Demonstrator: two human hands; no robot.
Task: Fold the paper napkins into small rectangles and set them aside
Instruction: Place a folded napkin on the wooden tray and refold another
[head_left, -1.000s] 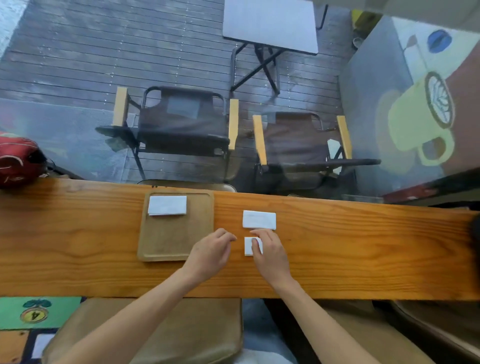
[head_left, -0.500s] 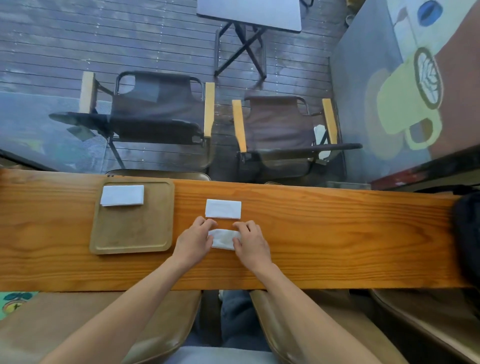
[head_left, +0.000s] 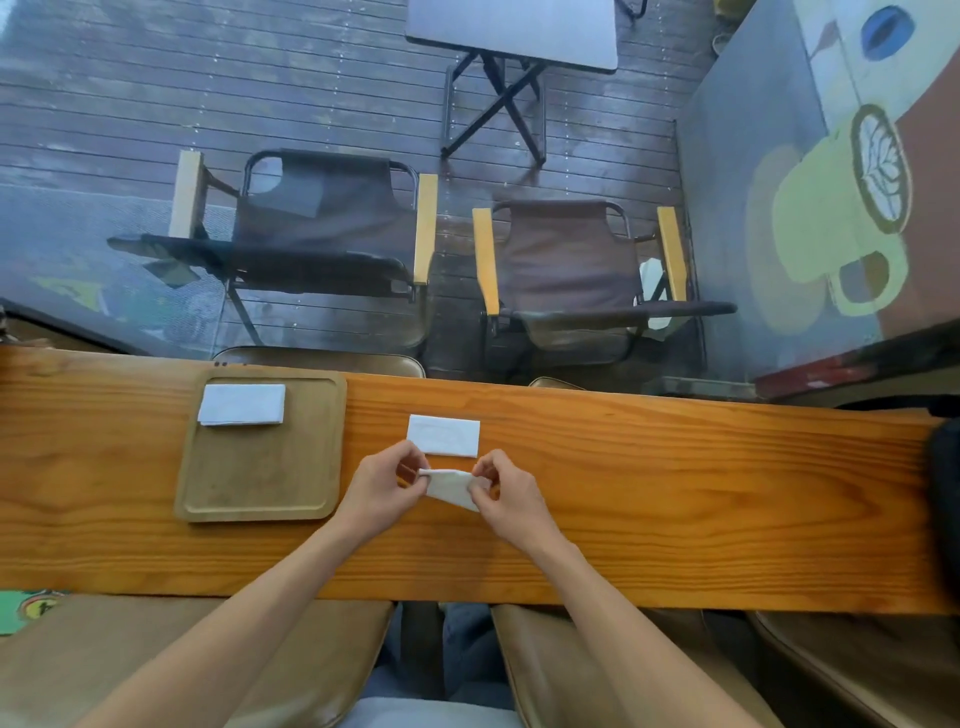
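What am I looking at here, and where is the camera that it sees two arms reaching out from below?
There is no machine here. A person wears a wide-angle camera on the head, looking forward and down, so the bare arms enter from the bottom edge. The long orange-brown wooden counter runs across the picture, and beyond it, through glass, stand folding chairs on a deck.

On the counter lies a square tan wooden tray with a white folded napkin in its far left corner. To the right of the tray, a second white folded napkin rectangle lies flat on the bare wood.

The left hand and the right hand pinch the two ends of a third, small white paper napkin between them, lifted slightly off the counter, partway through folding.
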